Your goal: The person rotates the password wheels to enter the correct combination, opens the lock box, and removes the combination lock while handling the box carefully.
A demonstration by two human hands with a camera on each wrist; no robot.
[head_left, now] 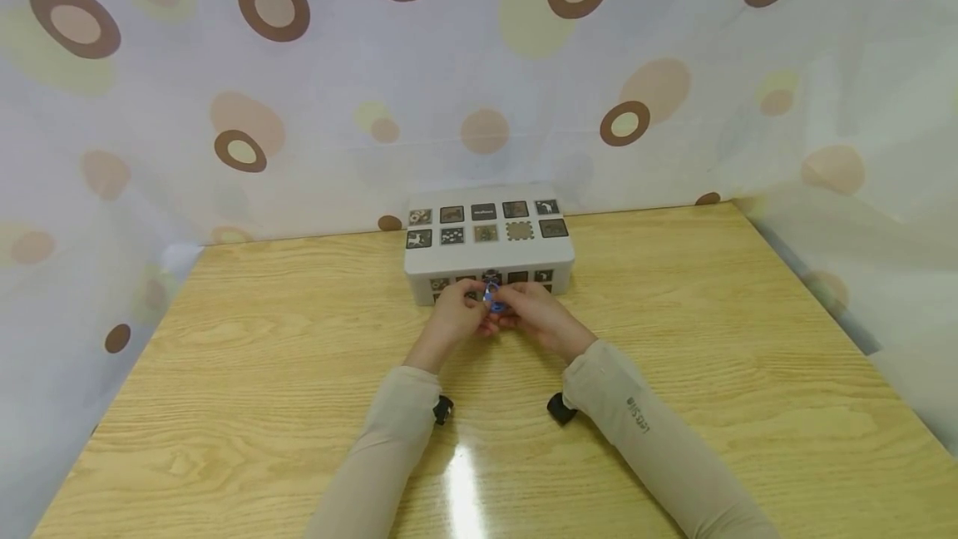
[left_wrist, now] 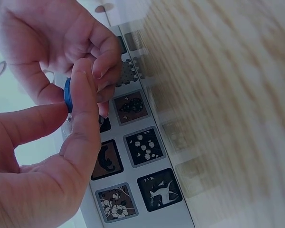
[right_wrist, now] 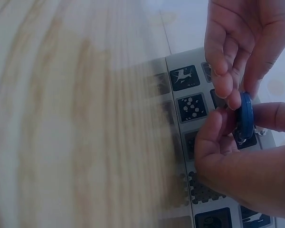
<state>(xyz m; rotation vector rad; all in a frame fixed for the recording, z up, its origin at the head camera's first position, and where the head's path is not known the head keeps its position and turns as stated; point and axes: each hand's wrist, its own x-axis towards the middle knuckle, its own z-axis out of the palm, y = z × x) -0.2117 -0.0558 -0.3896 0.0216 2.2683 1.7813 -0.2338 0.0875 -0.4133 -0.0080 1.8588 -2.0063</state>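
A small flat blue piece (head_left: 493,298) with a rounded rim is held in front of a white box (head_left: 486,259). My left hand (head_left: 455,313) pinches it from the left, between thumb and forefinger. From the other side my right hand (head_left: 544,314) holds it, thumb pressed on its face in the right wrist view. A shiny metal bit shows at the lower end of the blue piece (right_wrist: 246,115), and a metal clasp (right_wrist: 261,132) of the box is right beside it. Fingers cover much of the piece, so its exact kind cannot be told.
The box, printed with dark picture squares, stands on a wooden table (head_left: 299,339) against a patterned curtain (head_left: 322,106). A black strap piece (head_left: 444,410) sits at the left wrist and another (head_left: 560,408) at the right.
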